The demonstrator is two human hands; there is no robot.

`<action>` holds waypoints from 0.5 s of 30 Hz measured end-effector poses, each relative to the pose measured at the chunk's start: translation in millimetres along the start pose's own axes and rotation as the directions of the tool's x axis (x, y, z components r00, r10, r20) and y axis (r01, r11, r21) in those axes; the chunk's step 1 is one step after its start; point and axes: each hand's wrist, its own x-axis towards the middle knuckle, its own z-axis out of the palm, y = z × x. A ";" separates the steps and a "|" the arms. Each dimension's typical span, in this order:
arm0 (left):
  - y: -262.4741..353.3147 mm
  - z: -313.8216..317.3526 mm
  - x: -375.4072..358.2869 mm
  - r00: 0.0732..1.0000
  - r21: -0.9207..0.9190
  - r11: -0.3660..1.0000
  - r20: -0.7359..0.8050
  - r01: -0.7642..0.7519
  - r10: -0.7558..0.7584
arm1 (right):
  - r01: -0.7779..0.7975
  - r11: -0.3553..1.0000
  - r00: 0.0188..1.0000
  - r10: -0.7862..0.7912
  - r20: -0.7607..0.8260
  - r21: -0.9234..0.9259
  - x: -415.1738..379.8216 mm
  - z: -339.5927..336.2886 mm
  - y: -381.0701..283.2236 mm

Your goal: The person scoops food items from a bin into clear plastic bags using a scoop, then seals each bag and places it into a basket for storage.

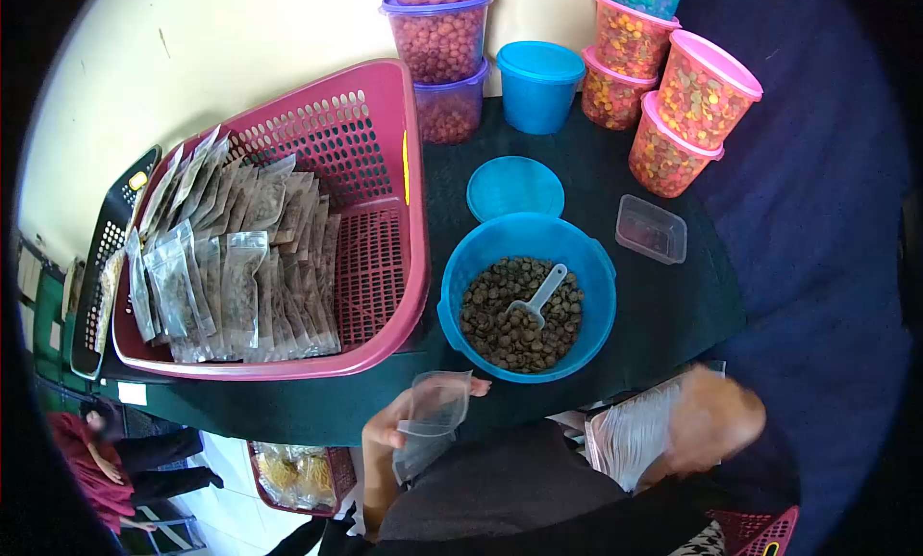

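My left hand holds a clear zip pouch in front of the table edge; the pouch looks flat, with nothing in it. Over my lap, my right hand is smeared by motion at the end of a stack of clear plastic pouches, and its fingers do not show clearly. Ahead of both hands stands a blue tub of small dark brown discs. A translucent scoop rests in the discs with its handle up.
At left a maroon basket holds rows of filled pouches. A blue lid and a clear plastic box lie beyond the tub. Stacked tubs line the back. At lower left, another person stands near a basket.
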 end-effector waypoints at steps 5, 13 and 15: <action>-15.4 -0.5 4.7 1.000 -0.057 0.998 0.026 0.010 -0.008 | 0.494 0.753 0.862 -0.487 -0.137 0.435 -38.8 22.4 -34.4; -10.3 -10.9 3.7 0.989 -0.082 0.991 0.112 0.107 -0.098 | 0.583 0.678 0.811 -0.518 -0.271 0.448 22.8 20.1 -30.7; -5.7 -15.4 0.6 0.985 -0.082 0.989 0.124 0.127 -0.116 | 0.612 0.651 0.790 -0.533 -0.303 0.449 67.8 11.4 -18.7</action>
